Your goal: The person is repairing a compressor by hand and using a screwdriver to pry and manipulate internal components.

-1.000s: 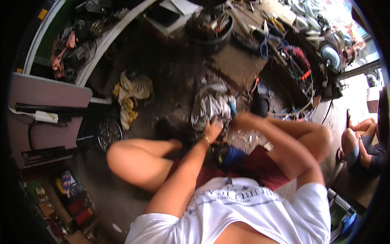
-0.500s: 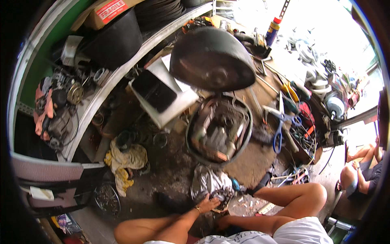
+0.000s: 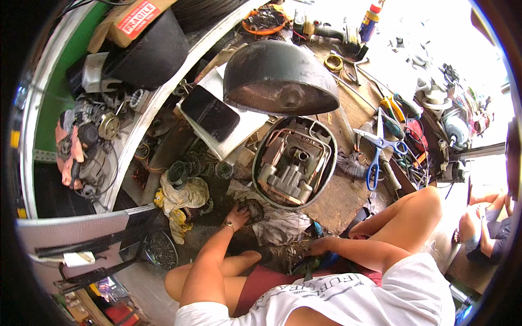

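Observation:
My left hand (image 3: pixel 237 218) is on a dark round metal part (image 3: pixel 253 211), its fingers curled at the edge. A crumpled grey rag (image 3: pixel 283 224) lies beside and partly under that part. My right hand (image 3: pixel 319 247) is low between my legs, near a small blue object (image 3: pixel 318 228); its fingers are mostly hidden. Beyond the rag sits an opened compressor (image 3: pixel 296 163), an oval housing with a grey metal block and copper tubes inside. Behind it a black domed metal cover (image 3: pixel 280 79) stands tilted with its hollow side toward me.
A black phone (image 3: pixel 211 113) lies on a white pad at the left. Blue-handled scissors (image 3: pixel 375 149) and pliers (image 3: pixel 392 107) lie at the right. Soiled cloths (image 3: pixel 182 198) and a bowl of small bits (image 3: pixel 160 250) are at the left. Another person (image 3: pixel 484 228) sits far right.
My left hand and the round part have moved left and away from me, to the rag's left side. My right hand now shows more. The whole view has shifted.

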Motion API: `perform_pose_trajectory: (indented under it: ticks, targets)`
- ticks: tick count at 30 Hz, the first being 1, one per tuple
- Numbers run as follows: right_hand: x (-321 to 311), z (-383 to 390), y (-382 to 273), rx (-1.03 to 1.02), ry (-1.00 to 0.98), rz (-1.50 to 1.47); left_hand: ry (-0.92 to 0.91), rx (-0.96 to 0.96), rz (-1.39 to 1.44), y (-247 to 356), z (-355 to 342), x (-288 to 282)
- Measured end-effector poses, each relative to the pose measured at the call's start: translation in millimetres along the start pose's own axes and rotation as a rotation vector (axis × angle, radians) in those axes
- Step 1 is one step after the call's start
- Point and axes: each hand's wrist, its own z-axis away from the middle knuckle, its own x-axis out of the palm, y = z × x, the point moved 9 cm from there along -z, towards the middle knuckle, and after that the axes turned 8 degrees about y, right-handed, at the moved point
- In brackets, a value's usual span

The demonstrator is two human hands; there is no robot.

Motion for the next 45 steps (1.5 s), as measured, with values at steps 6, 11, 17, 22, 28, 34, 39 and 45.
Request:
perform_pose_trajectory:
  ticks: [6,11,17,22,28,34,39,45]
  targets:
    - [-8.2,14.8,-31.1,-0.111,0.098,0.292,-0.070,-0.288,0.400,18.3,4.8,-41.2]
    - [-73.3,137.2,-122.8,-0.297,0.406,0.304,0.074,-0.249,0.712,6.5,49.6,-131.7]
    - [-174.7,312.7,-65.0,-0.557,1.015,-0.592,0.444,-0.425,0.534,-39.9,144.5,-285.3]
    - [-219.9,401.5,-7.2,-0.486,1.424,-0.732,0.727,-0.462,0.569,-45.8,228.0,-352.6]
    - [-293.4,442.6,15.5,-0.367,1.783,-0.528,0.948,-0.556,0.649,-72.2,286.2,-374.4]
    - [-343.1,458.1,73.0,-0.233,2.041,-0.616,1.116,-0.484,0.761,-100.4,277.5,-418.0]
    - [-343.7,408.4,118.9,0.474,1.784,0.065,1.243,-0.539,0.786,-131.8,257.0,-410.3]
    - [-348.9,359.3,111.0,0.535,1.361,0.272,0.893,-0.624,0.729,-151.0,216.0,-376.1]
